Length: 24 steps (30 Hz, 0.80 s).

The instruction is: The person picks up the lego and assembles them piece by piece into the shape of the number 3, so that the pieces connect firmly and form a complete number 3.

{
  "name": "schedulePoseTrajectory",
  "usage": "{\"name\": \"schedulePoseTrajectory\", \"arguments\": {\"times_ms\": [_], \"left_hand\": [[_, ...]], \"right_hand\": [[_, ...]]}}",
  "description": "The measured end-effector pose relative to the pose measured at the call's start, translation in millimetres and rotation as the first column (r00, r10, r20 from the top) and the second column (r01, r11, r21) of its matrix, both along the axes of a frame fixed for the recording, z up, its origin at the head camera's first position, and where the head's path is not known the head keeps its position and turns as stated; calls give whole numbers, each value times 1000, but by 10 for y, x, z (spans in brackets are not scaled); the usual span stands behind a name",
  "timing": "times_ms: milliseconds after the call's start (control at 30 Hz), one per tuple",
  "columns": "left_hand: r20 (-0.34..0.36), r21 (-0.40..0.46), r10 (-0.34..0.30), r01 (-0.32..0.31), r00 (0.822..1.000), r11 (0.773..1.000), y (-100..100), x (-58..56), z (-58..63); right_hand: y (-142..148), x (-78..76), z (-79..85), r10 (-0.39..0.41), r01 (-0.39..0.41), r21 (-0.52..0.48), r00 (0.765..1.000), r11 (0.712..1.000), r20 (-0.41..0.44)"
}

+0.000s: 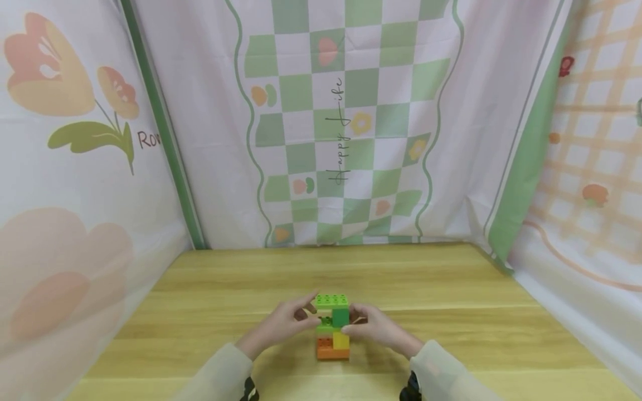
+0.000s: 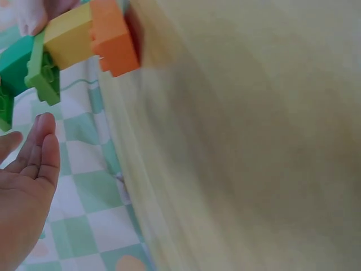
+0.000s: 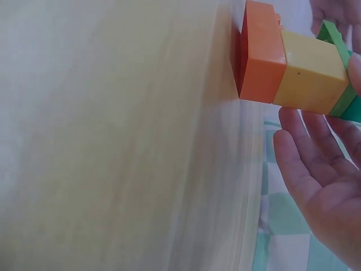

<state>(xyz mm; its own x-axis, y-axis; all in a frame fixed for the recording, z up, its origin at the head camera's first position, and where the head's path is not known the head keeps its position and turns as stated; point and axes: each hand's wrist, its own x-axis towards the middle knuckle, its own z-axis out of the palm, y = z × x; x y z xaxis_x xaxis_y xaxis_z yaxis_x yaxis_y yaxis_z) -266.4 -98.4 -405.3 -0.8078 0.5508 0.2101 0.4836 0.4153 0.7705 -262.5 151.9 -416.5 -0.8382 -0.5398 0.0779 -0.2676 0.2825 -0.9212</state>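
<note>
A toy building-brick stack stands on the table. At its bottom is an orange brick [image 1: 333,353], with a yellow brick [image 3: 312,73] on its right half. Above come a light green plate [image 2: 42,70], a dark green brick [image 1: 340,317] and a studded light green top plate [image 1: 331,301]. My right hand [image 1: 373,326] grips the stack from the right, its thumb on the front near the lower green plate; its other fingers are partly hidden. On the left, my left hand [image 1: 287,323] is beside the green plates, its fingers [image 2: 48,149] extended and apart from the bricks in the left wrist view.
The wooden table [image 1: 225,289] extends around the stack on all sides. A checkered cloth [image 1: 346,111] hangs behind its far edge, with printed curtains [image 1: 65,195] at the sides.
</note>
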Motion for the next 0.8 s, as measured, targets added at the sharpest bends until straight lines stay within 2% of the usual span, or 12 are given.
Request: {"name": "schedulePoseTrajectory", "arguments": {"times_ms": [233, 500, 800], "left_hand": [[62, 1, 36, -37, 997, 999, -9, 44, -115], [80, 32, 105, -108, 991, 994, 12, 70, -220], [127, 94, 125, -138, 984, 986, 36, 69, -232]], "right_hand": [[14, -14, -1, -8, 8, 22, 1000, 1000, -3], [16, -45, -1, -19, 18, 51, 1000, 999, 8], [-4, -93, 7, -33, 33, 64, 999, 997, -4]]}}
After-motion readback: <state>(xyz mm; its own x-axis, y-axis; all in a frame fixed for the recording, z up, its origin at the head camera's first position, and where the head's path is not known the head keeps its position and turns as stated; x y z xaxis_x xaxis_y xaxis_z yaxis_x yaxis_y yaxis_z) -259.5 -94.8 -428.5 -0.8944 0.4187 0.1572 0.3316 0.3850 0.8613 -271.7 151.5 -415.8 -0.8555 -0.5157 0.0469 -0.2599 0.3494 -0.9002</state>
